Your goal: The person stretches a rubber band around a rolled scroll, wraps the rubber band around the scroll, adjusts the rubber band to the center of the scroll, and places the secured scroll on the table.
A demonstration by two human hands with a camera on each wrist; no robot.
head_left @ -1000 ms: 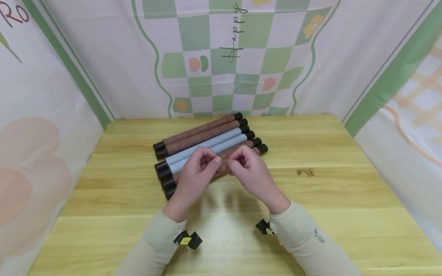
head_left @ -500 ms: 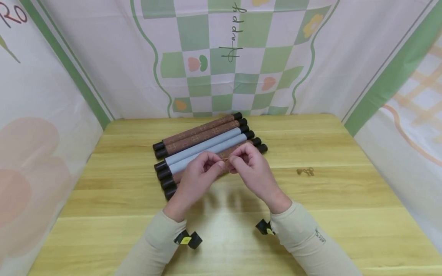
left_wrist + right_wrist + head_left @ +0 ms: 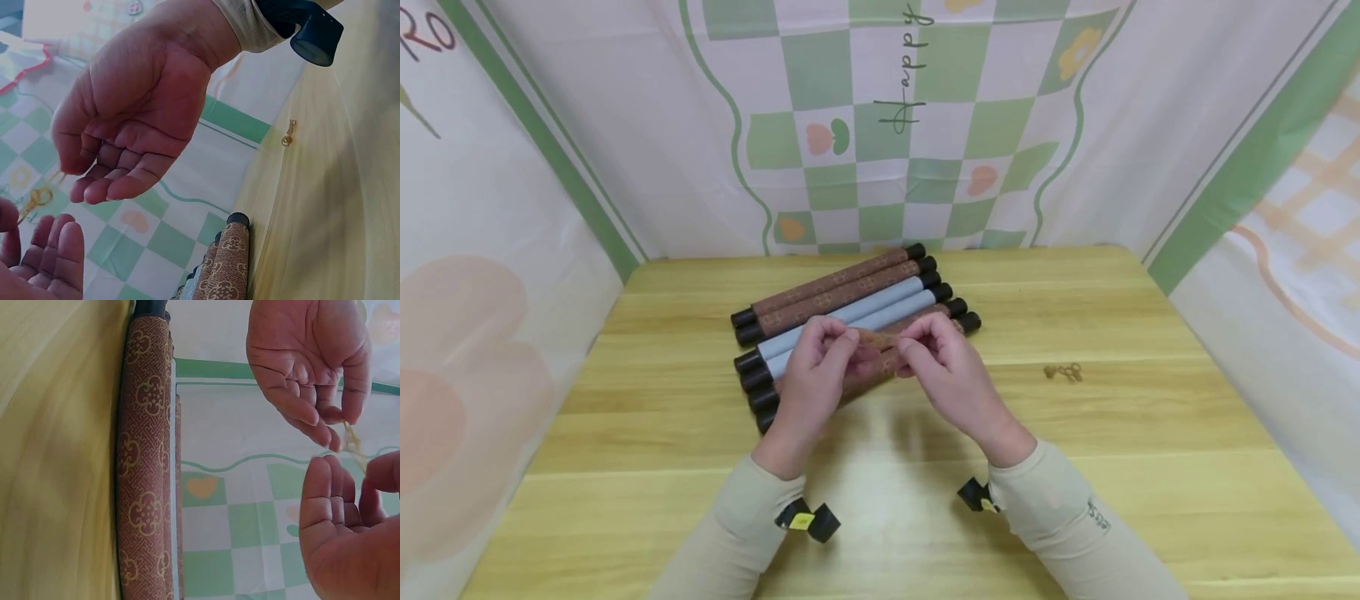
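My left hand (image 3: 811,379) and right hand (image 3: 955,383) face each other above the front scrolls. Between thumb and forefinger, each pinches one end of a thin yellowish rubber band (image 3: 877,338). In the left wrist view the rubber band (image 3: 41,197) shows loops around its middle, perhaps a knot or a second band. It also spans the gap between both hands in the right wrist view. Beneath and behind the hands lie several rolled scrolls: brown patterned scrolls (image 3: 144,462) and two pale blue scrolls (image 3: 850,315), all with black end caps. My left hand hides part of the nearest ones.
A small cluster of rubber bands (image 3: 1063,372) lies on the wooden table (image 3: 1150,500), right of the scrolls. Printed cloth (image 3: 880,192) hangs along the back and both sides of the table. Black wrist cameras (image 3: 808,521) sit on both sleeves.
My left hand has moved leftward from the right one, widening the gap. The rubber band now shows stretched between them. The right hand has barely shifted, and the scrolls lie as before.
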